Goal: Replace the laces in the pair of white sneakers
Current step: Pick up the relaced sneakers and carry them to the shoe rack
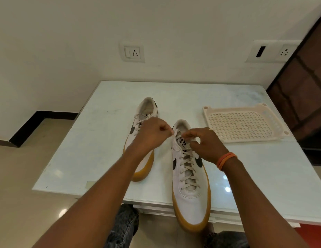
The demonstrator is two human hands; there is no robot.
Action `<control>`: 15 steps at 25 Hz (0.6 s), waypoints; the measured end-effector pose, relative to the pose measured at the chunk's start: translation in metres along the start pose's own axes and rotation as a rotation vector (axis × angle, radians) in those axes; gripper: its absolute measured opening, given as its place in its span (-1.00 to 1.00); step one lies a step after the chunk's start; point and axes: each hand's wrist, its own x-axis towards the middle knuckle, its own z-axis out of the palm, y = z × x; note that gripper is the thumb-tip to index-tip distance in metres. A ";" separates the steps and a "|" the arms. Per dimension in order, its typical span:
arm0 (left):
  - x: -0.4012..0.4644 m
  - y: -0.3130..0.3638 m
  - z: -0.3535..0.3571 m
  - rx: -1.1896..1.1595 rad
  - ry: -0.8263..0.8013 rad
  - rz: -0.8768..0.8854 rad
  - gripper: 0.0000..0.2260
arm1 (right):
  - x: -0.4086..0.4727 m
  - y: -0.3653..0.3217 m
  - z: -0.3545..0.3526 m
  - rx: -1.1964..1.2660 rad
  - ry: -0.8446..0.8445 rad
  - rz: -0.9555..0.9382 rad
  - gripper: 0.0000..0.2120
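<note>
Two white sneakers with gum-coloured soles and black side marks stand on a pale glass table [95, 151]. The near sneaker [191, 203] points toward me, its toe over the table's front edge, with a white lace [187, 169] crossed up its eyelets. My left hand [152, 136] pinches the lace at the sneaker's top left eyelet. My right hand [207, 144] pinches the lace on the right, over the tongue. The far sneaker [145, 108] lies behind my left hand, partly hidden, its lace loose at the top.
A cream plastic slotted tray [245, 124] lies at the table's right. Beyond the table rises a white wall with two socket plates [133, 52]. A dark wooden door [306, 86] stands at the right. My knees in dark jeans [124, 226] are under the table's front edge.
</note>
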 end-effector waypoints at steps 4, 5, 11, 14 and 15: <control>-0.010 -0.005 0.041 0.065 -0.035 0.131 -0.85 | 0.000 -0.004 0.007 0.016 0.059 -0.029 -0.67; -0.009 -0.004 0.041 -0.041 -0.008 0.104 -0.85 | -0.001 -0.005 0.006 0.061 0.071 -0.042 -0.62; -0.008 -0.031 0.023 0.131 0.252 -0.358 -0.29 | 0.020 -0.005 -0.007 -0.686 -0.275 -0.165 -0.47; -0.010 -0.049 0.030 0.331 0.047 -0.590 0.15 | 0.038 -0.011 -0.017 -1.051 -0.385 -0.327 -0.67; -0.007 -0.056 0.032 0.369 0.042 -0.586 0.12 | 0.043 -0.011 -0.022 -1.069 -0.407 -0.338 -0.70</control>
